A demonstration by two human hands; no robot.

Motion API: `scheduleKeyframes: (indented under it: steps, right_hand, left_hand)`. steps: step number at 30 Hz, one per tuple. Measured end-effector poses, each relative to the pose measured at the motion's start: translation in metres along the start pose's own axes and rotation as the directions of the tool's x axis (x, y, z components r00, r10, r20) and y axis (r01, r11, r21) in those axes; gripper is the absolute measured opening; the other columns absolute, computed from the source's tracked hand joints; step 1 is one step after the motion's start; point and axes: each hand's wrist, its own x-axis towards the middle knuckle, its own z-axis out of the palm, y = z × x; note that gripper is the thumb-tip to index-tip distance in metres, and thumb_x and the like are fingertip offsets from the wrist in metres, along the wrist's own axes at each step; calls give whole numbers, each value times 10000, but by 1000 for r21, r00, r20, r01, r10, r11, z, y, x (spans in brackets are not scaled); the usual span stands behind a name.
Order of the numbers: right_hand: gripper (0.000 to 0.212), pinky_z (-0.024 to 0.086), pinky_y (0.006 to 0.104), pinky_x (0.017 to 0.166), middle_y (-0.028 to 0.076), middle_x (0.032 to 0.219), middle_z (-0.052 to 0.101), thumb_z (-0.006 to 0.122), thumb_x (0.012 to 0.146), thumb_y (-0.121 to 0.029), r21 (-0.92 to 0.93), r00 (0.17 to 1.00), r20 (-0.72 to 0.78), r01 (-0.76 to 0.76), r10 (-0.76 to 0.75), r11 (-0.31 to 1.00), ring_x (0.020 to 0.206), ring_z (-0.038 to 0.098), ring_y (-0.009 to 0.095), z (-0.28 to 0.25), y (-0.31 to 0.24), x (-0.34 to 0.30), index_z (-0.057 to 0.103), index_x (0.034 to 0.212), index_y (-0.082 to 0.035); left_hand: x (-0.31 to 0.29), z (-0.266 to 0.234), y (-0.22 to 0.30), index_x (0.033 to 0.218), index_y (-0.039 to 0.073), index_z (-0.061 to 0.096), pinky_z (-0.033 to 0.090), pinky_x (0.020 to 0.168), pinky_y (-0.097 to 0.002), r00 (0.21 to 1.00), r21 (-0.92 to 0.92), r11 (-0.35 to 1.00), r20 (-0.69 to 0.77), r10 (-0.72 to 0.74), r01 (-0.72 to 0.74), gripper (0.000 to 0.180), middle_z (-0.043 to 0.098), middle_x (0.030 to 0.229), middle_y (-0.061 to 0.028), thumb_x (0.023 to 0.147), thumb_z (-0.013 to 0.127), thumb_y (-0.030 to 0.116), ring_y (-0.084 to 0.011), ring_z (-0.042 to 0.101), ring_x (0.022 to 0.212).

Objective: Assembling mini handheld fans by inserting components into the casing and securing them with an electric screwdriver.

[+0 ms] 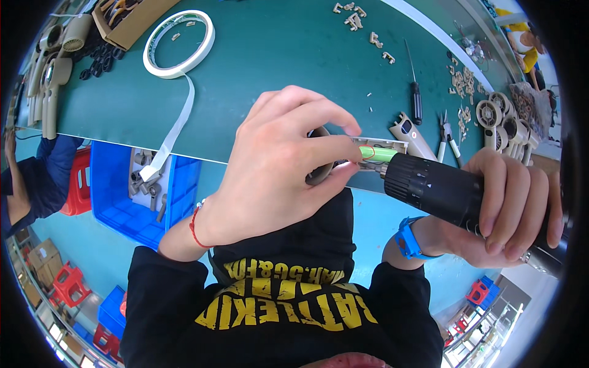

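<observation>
Left hand: one, fingers and thumb closed about the round end of a small appliance housing, held at the near edge of the green table, centre. Housing: open, a light green cylinder and thin wire showing inside. Right hand: one, wrapped firmly around a black power screwdriver, its tip pointing left into the housing; exact contact hidden behind the fingers. Just beyond, on the right: one beige shell, one pair of pliers, one slim screwdriver with black handle, lying lengthwise. Far right: fan heads, grouped, beige. Far left: one roll of white tape, a loose strip running over the near edge toward a blue bin of grey parts; beyond the roll, one open cardboard box.
</observation>
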Motion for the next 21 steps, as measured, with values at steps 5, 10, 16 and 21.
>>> scheduleKeyframes:
  steps: [5,10,16,21]
  right_hand:
    - [144,502,214,637,-27,663,604,704,852,-81,103,997,12,68,-70,992,588,605,76,13,25,5,595,886,-171]
    - [133,480,213,591,-25,645,591,687,881,-207,-214,964,229,-82,131,973,562,589,84,-1,9,20,560,895,-166]
    - [292,466,227,557,-15,641,587,576,919,-442,-296,970,174,-111,168,949,529,560,92,7,12,23,545,896,-153]
    - [338,466,227,560,-2,647,584,537,930,-482,-304,955,149,-203,257,931,536,558,92,6,17,27,544,900,-146]
  left_hand:
    - [3,-3,1,911,122,712,483,818,-349,1000,-18,1000,23,-8,8,312,658,1016,-11,612,791,80,-242,585,964]
    - [0,-7,-1,1026,93,659,494,835,-373,997,70,997,80,-23,18,439,629,1090,-44,608,796,93,-283,572,989]
    - [2,-8,2,971,80,653,498,815,-360,993,69,997,110,-44,37,375,636,1059,-42,619,784,75,-271,579,956]
    - [2,-8,0,958,81,650,500,769,-345,992,43,998,121,-45,40,361,633,1020,-33,622,783,68,-258,577,893]
